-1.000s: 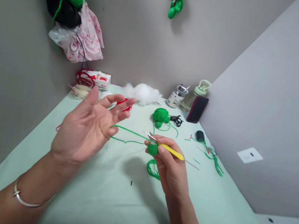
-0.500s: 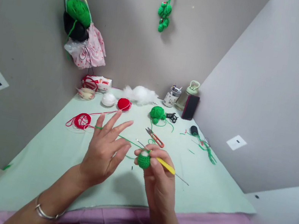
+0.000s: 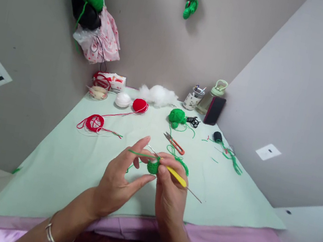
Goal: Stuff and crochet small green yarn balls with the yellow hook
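Observation:
Between my hands is a small green crochet ball (image 3: pixel 152 167) with white stuffing showing at its top opening. My right hand (image 3: pixel 172 189) pinches the ball's right side and also grips a crochet hook with a yellow handle (image 3: pixel 177 177). The hook's metal tip points up and left, above the ball. My left hand (image 3: pixel 121 180) is curved around the ball's left side, carrying green yarn (image 3: pixel 140 153) across its raised index finger. Its thumb lies just under the ball; whether it touches I cannot tell. Part of the left fingers is hidden behind the ball.
Orange-handled thread snips (image 3: pixel 174 144) lie beyond my hands, near a green yarn ball (image 3: pixel 177 117). Red yarn (image 3: pixel 95 123) is at left. White stuffing (image 3: pixel 159 95), a pen cup (image 3: pixel 193 99), a bottle (image 3: pixel 211 98) and a phone (image 3: pixel 215 111) stand along the back.
My left hand has moved right and bent its spread fingers in around the crochet ball. The ball has shifted slightly left. The whole view has tilted down a little.

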`<state>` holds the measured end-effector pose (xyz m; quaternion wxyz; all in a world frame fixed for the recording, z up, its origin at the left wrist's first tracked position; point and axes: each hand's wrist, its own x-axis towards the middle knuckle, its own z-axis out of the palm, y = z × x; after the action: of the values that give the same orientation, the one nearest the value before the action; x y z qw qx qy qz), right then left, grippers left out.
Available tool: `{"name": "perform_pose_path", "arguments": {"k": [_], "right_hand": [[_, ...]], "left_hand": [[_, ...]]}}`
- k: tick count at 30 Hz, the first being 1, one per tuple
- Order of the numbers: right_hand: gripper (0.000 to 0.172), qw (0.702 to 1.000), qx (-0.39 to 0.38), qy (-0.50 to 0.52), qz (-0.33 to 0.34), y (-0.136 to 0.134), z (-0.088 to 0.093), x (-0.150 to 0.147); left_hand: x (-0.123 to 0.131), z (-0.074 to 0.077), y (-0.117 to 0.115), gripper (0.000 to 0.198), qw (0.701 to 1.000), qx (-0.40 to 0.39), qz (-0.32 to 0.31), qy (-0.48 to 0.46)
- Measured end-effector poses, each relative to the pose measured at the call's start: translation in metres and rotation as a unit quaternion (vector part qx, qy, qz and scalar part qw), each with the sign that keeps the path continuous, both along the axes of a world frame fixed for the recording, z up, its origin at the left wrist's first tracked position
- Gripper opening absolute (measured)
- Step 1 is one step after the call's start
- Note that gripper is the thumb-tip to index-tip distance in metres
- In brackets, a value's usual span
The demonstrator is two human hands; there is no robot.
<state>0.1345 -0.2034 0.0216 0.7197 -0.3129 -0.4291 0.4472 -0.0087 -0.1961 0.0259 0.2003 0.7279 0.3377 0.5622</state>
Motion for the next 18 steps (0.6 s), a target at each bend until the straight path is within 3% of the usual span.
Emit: {"name": "perform_pose_path", "arguments": {"k": [5,10,14,18], "right_hand": [[0.002,1.000,-0.005,0.003,-0.024,-0.003,-0.006,-0.008],[0.010,0.992,0.004,-0.047,-0.114,-0.010,-0.011,-0.017],[0.016,0.982,0.028,-0.098,-0.162,-0.013,-0.017,-0.018],[0.013,0.979,0.007,-0.126,-0.161,-0.013,-0.021,-0.011]], "left_hand": [[0.001,-0.006,-0.001,0.087,1.000,0.019,0.010,0.007],[0.008,-0.006,-0.006,0.079,0.998,0.034,0.053,0.024],[0.013,-0.004,-0.012,0.063,0.997,-0.041,0.059,0.020],[0.012,-0.004,-0.014,0.058,0.987,-0.155,0.046,-0.011]]}}
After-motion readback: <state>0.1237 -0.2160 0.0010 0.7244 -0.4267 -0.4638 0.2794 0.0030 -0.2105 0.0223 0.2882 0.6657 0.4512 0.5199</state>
